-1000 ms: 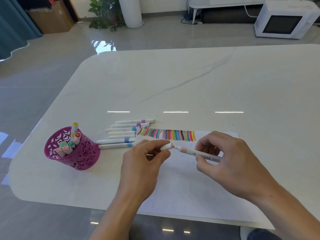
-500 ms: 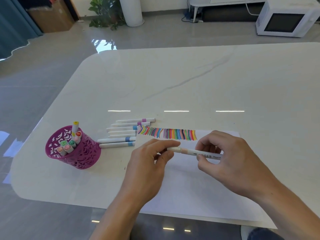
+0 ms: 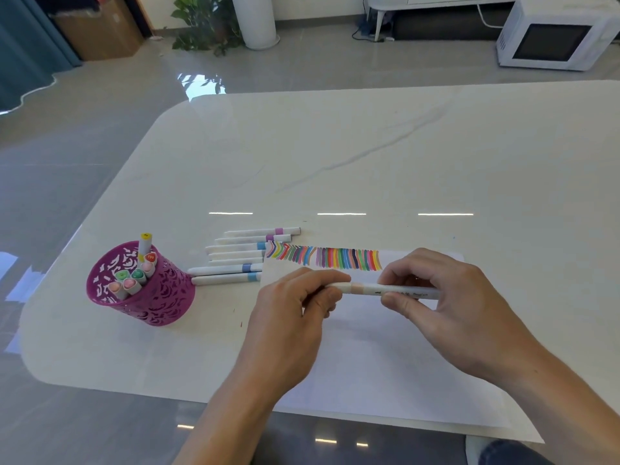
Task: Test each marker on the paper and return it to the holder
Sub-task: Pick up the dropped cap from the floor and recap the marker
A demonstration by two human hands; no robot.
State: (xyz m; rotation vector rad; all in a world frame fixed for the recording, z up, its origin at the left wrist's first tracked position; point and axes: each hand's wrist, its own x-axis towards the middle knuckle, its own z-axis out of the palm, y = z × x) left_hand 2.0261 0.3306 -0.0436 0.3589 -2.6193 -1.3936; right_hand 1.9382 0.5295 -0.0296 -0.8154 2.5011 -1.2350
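— Head view: holding anything with the left hand [image 3: 292, 317]?
— Pinching the cap end of a white marker [image 3: 365, 288] with a peach band, grip clamped on it.
— And gripping what with the right hand [image 3: 449, 307]?
— Curling round the barrel of that same marker, grip clamped too; holding it level over the paper [image 3: 385, 364], just below the coloured strokes [image 3: 328, 258].
— Seeing the holder [image 3: 157, 300]?
— Standing left on the table [image 3: 369, 146], magenta, carrying several capped markers [image 3: 134, 280]; spotting loose markers [image 3: 235, 260] lying between it and the paper.
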